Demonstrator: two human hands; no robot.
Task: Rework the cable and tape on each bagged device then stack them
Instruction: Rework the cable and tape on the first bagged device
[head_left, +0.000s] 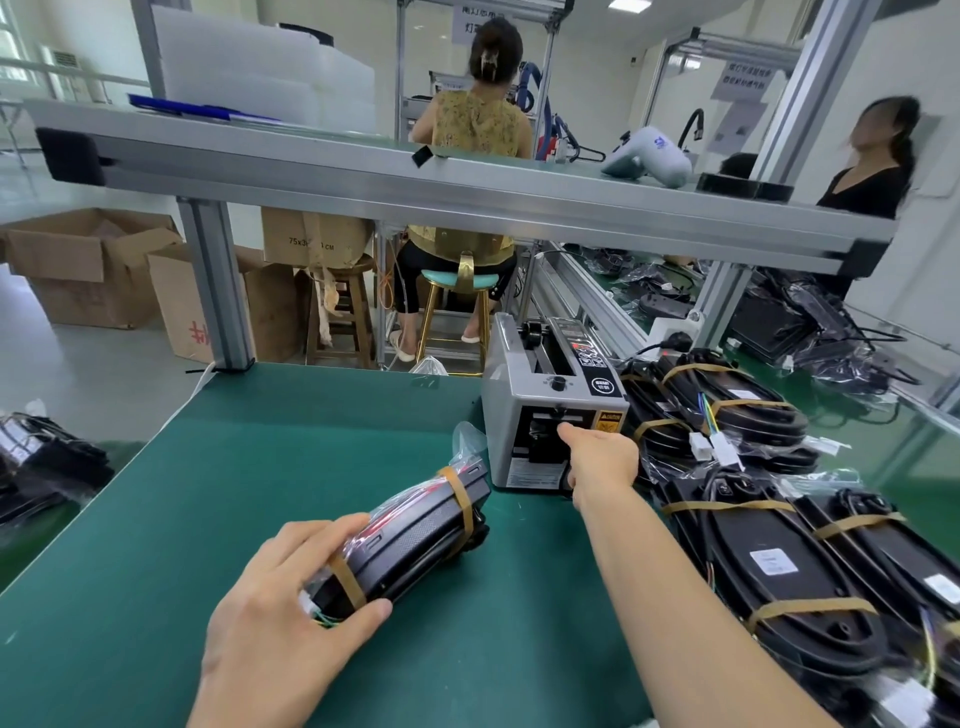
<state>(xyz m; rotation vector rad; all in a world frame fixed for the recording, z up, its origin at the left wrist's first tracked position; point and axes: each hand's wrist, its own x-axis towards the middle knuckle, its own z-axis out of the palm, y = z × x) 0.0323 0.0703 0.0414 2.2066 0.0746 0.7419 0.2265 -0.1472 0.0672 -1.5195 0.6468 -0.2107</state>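
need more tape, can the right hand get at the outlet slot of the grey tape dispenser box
Probably yes: the right hand is already at the grey tape dispenser box's front slot, nothing between them.

Open green mat (270, 467) left, tape dispenser (550, 410) ahead, stacked devices (769, 561) right

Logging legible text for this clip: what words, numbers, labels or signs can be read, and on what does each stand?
"75x3... cm", middle digits hidden: brown cardboard box on the wooden stool.
Red character, partly cut off: brown cardboard carton on the floor.
Yellow warning label and black panel markings: grey tape dispenser machine, too small to read.
Hanging white signs: Chinese text, blurred.
White stickers on the black bagged devices stacked at right: unreadable.
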